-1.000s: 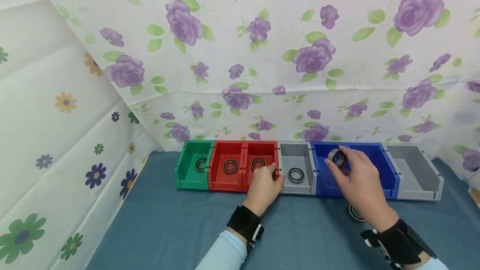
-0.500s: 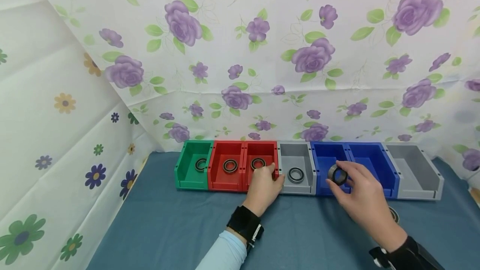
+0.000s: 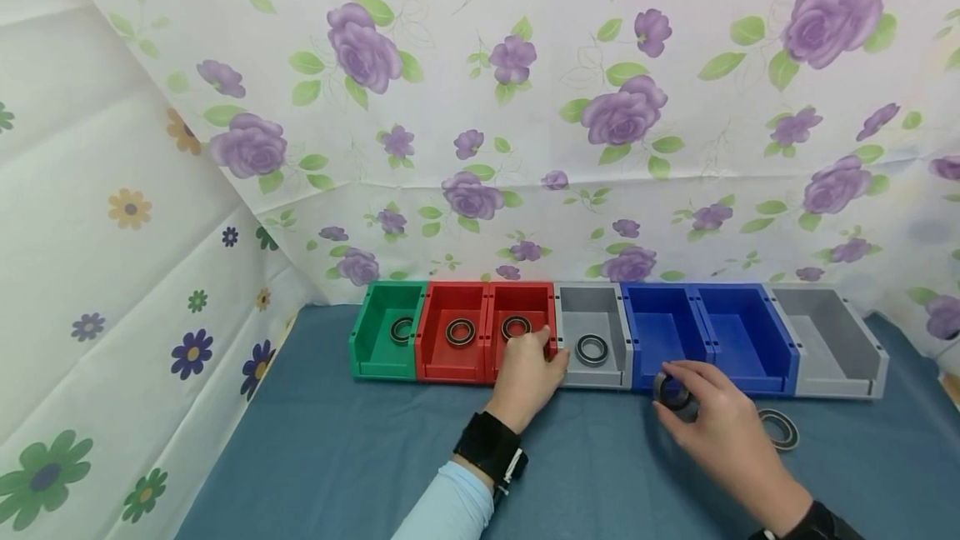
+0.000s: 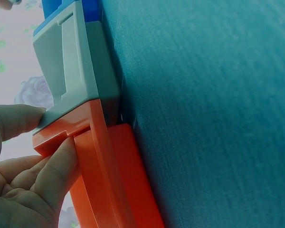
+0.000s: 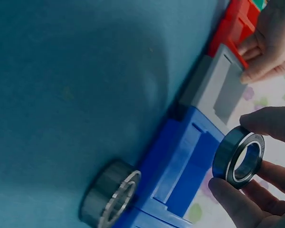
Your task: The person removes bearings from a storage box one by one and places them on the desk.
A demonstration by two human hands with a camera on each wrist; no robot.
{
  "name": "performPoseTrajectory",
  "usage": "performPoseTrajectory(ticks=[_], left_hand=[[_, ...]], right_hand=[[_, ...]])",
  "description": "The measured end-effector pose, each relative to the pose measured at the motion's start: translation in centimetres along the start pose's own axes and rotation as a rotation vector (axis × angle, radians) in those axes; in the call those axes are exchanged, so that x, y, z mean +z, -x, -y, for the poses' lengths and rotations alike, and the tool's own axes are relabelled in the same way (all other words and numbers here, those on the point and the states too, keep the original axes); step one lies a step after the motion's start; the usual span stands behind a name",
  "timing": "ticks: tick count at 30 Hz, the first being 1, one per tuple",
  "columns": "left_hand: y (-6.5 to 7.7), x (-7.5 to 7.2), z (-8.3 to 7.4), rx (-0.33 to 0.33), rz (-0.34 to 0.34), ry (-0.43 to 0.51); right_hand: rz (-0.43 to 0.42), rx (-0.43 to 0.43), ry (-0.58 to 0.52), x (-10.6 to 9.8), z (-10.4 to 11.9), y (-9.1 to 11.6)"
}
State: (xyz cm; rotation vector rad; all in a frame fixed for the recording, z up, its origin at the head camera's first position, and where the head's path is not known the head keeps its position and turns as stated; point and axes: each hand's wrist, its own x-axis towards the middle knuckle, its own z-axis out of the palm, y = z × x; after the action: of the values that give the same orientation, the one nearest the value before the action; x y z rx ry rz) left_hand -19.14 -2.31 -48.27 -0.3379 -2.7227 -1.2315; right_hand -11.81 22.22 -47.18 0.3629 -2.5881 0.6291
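Note:
My right hand [image 3: 723,432] pinches a metal ball bearing [image 5: 225,154] between thumb and fingers, tilted on edge, just in front of the left blue bin [image 3: 660,336]. A second bearing [image 3: 789,438] lies on the cloth beside that hand, before the right blue bin [image 3: 742,340]. Further left, my left hand [image 3: 525,377] grips the adjoining walls of the right red bin [image 4: 80,118] and the grey bin [image 4: 80,97]. Its thumb is on the grey side, with fingers inside the red one. One bearing [image 3: 582,352] lies flat in this grey bin.
The bins stand in one row against a flowered cloth backdrop [image 3: 450,107]. Bearings lie in the green bin [image 3: 382,365] and both red bins, including the left red bin [image 3: 442,369]. Another grey bin [image 3: 840,357] ends the row on the right. Blue cloth [image 3: 337,457] covers the table.
My right hand has drawn the bearing down and back from over the left blue bin to before its front edge, uncovering the bearing on the cloth. My left hand stays put.

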Motion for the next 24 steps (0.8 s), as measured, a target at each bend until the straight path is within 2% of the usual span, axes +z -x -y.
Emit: performPoseTrajectory(ticks=[15, 24], left_hand=[[-0.1, 0.0, -0.3, -0.016, 0.007, 0.002], [0.1, 0.0, -0.3, -0.020, 0.004, 0.003]], right_hand=[[0.147, 0.030, 0.034, 1.4, -0.3, 1.2], [0.299, 0.128, 0.068, 1.8, -0.5, 1.3]])
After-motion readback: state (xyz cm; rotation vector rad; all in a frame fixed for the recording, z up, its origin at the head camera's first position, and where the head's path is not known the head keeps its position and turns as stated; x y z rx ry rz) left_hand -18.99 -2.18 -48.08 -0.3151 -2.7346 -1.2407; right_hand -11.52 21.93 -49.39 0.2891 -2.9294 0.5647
